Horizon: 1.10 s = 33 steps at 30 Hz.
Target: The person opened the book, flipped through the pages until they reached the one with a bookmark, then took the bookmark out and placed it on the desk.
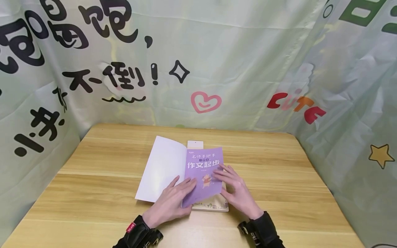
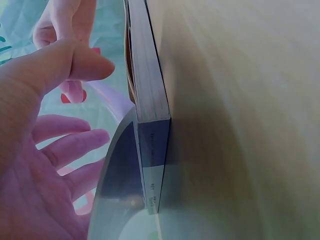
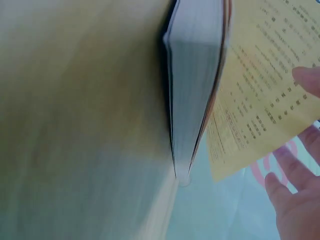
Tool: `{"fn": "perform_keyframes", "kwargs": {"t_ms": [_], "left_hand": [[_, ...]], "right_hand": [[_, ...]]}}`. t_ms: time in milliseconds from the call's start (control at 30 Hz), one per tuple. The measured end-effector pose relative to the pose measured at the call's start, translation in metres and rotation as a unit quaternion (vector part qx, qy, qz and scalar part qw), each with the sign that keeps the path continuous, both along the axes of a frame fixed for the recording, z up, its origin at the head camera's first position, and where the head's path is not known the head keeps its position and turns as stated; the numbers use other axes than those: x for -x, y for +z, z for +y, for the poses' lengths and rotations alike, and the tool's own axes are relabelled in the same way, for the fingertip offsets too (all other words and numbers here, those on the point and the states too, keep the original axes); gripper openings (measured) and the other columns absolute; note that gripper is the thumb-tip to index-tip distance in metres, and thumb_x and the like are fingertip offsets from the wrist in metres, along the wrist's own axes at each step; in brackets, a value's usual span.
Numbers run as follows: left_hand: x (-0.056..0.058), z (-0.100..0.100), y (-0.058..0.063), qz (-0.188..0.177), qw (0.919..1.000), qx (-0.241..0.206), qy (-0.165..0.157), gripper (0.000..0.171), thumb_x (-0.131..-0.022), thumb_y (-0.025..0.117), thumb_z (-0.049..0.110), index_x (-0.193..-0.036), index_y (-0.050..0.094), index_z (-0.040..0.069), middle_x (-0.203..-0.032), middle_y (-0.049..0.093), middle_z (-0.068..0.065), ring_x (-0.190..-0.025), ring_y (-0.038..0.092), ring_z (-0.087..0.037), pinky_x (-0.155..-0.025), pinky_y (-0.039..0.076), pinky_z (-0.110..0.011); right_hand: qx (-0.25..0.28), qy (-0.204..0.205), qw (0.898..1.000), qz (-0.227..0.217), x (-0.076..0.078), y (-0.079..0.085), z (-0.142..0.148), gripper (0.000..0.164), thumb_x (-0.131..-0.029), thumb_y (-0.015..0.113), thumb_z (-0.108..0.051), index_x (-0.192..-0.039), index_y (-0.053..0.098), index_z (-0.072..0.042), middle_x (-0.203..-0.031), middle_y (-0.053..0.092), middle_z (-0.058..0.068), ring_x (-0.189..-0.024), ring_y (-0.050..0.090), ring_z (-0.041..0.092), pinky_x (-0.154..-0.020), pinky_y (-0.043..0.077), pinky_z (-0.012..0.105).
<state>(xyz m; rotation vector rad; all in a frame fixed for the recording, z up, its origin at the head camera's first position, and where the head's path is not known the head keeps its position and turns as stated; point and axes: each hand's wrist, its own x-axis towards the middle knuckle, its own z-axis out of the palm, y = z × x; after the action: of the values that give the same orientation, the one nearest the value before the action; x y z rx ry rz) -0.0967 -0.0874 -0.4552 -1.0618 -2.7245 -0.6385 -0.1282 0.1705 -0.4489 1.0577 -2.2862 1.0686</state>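
A paperback book lies on the table with its cover folded open to the left, white inside showing. Its purple title page stands partly lifted, and the printed yellowish back of that page shows in the right wrist view. My left hand lies with extended fingers across the lower left of the purple page. Over its right edge reach the straight, spread fingers of my right hand, thumb at the underside. The book's thick page block appears edge-on in the left wrist view.
Beyond the book's top edge sticks out a white card-like piece with a small dot. The wooden table is enclosed by printed cloth at the back and sides. A dark cable shows at the lower right corner.
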Motion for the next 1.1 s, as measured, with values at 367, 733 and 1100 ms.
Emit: {"fn": "perform_keyframes", "kwargs": {"t_ms": [367, 733, 1100], "left_hand": [[-0.001, 0.000, -0.002, 0.030, 0.9988, -0.038, 0.005, 0.073, -0.076, 0.071, 0.026, -0.138, 0.047, -0.005, -0.139, 0.051, -0.017, -0.128, 0.046, -0.027, -0.111, 0.028, -0.057], [0.001, 0.003, 0.002, 0.034, 0.9948, -0.094, 0.020, 0.074, -0.078, 0.070, 0.019, -0.142, 0.042, -0.004, -0.139, 0.051, -0.017, -0.127, 0.046, -0.024, -0.109, 0.034, -0.054], [0.006, 0.001, 0.003, 0.097, 0.9830, -0.154, 0.021, 0.075, -0.079, 0.068, 0.012, -0.145, 0.035, -0.004, -0.142, 0.048, -0.019, -0.126, 0.047, -0.028, -0.104, 0.039, -0.056]], "right_hand": [[-0.002, -0.051, 0.998, -0.044, -0.004, -0.001, -0.009, 0.062, -0.078, 0.071, 0.003, -0.135, 0.048, 0.010, -0.144, 0.038, 0.029, -0.134, 0.030, 0.042, -0.103, 0.028, 0.067], [0.005, -0.023, 0.984, -0.175, -0.004, 0.009, -0.032, 0.077, -0.100, 0.049, -0.019, -0.154, -0.005, -0.012, -0.159, -0.004, 0.017, -0.144, 0.003, 0.027, -0.112, 0.015, 0.062], [0.086, 0.070, 0.960, -0.258, -0.002, 0.027, -0.063, 0.065, -0.104, 0.033, -0.005, -0.150, -0.013, 0.003, -0.157, -0.014, 0.021, -0.143, -0.002, 0.032, -0.111, 0.015, 0.060]]}}
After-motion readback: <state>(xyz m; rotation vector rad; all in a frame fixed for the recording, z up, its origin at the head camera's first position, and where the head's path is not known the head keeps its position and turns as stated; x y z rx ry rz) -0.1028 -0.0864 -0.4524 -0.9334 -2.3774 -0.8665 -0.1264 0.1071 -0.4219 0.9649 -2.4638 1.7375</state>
